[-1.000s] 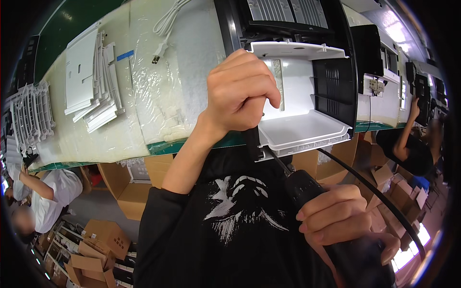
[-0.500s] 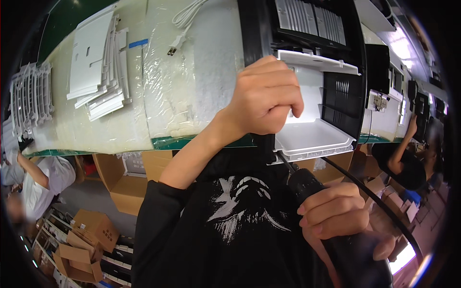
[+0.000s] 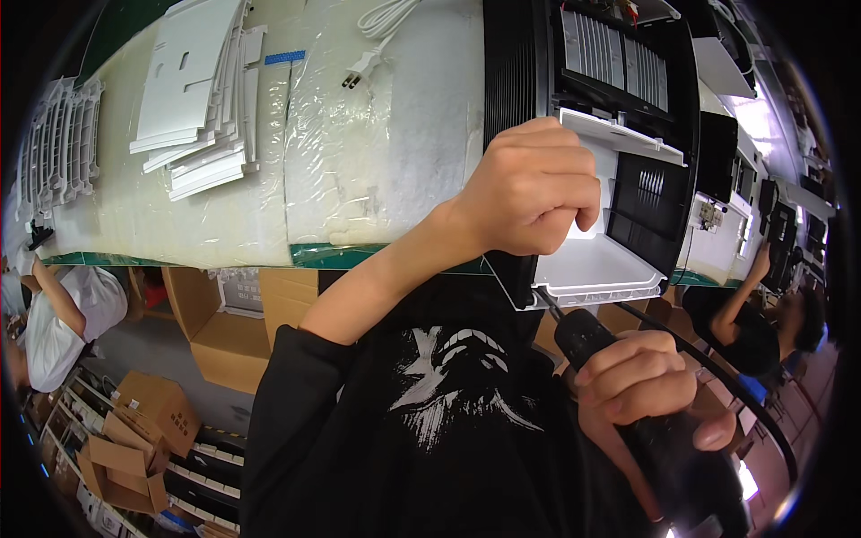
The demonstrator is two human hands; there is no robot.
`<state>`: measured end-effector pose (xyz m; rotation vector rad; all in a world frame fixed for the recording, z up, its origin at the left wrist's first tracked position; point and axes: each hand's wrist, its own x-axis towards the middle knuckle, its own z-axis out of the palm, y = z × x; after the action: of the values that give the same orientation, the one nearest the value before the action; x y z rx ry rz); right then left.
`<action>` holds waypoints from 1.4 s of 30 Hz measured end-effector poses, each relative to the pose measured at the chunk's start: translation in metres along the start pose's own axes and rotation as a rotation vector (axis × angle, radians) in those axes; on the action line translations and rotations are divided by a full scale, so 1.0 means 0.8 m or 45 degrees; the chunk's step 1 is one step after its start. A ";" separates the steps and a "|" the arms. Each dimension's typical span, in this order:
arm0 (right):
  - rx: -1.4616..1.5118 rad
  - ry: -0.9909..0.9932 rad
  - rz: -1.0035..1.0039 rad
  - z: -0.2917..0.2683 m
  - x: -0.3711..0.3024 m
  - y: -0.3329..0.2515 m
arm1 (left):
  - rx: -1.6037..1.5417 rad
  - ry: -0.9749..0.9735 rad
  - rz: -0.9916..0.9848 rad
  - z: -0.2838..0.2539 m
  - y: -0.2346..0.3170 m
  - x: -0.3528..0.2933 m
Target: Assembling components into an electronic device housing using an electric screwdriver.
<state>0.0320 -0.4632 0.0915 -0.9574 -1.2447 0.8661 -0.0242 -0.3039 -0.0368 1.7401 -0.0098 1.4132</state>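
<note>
Black appliance housing (image 3: 646, 175): on desk (image 3: 332, 255). Right hand (image 3: 639, 377): gripping power screwdriver (image 3: 583, 335), bit (image 3: 553, 307) at housing's near edge. Left hand (image 3: 536, 188): closed before housing's left side, contents hidden. Step: apparently screwdriving; next move calls for steady alignment.

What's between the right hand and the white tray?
The head view shows the black power tool's nose and thin bit between the right hand and white tray.

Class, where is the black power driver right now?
In the head view, the black power driver is at lower right, in the right hand, below the white tray.
</note>
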 end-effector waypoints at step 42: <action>-1.233 2.040 0.735 -0.522 -0.191 0.127 | 0.133 -0.484 -0.195 -0.046 0.039 0.026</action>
<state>0.4247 -0.6134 -0.0851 -2.1673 0.1694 -0.3526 -0.0618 -0.2906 -0.0021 2.0280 -0.0086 0.9731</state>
